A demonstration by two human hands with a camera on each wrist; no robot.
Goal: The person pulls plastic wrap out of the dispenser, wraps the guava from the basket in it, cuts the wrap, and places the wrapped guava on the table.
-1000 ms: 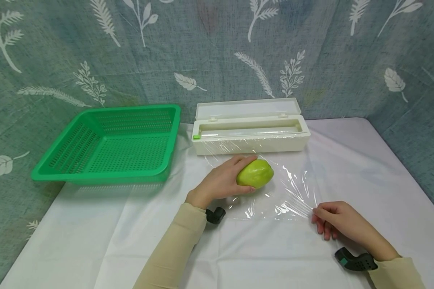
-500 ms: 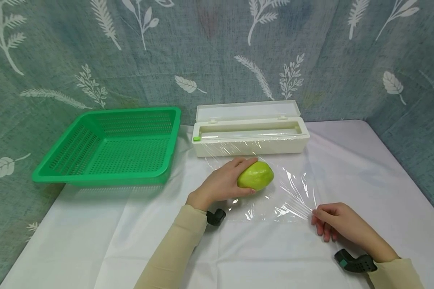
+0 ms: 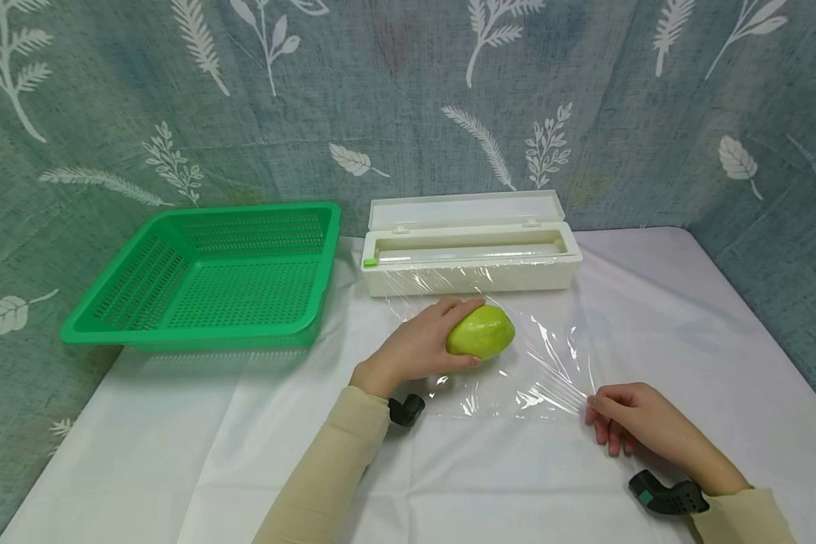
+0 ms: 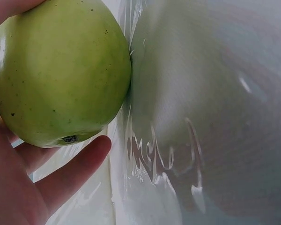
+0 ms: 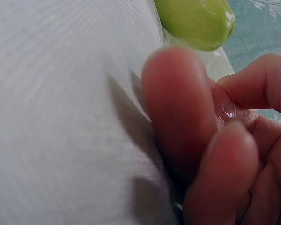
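A green apple-like fruit [image 3: 480,332] sits on a sheet of clear plastic wrap [image 3: 551,363] in the head view. My left hand [image 3: 418,341] grips the fruit from its left side, thumb on the near side and fingers on the far side. In the left wrist view the fruit [image 4: 61,70] fills the upper left, against the shiny wrap [image 4: 178,154]. My right hand [image 3: 635,419] pinches the near right corner of the wrap between thumb and index finger, pulling creases toward it. The right wrist view shows a bit of film between those fingertips [image 5: 225,89].
Behind the fruit stands a white wrap dispenser box [image 3: 472,281], lid raised, with the film running out over its front edge. A green slotted basket [image 3: 299,332] is at the left. A white cloth [image 3: 503,483] covers the table, and a patterned curtain [image 3: 408,98] hangs behind.
Both hands keep their holds on the fruit and the wrap corner. The whole head view has shifted down slightly; nothing else visibly moves.
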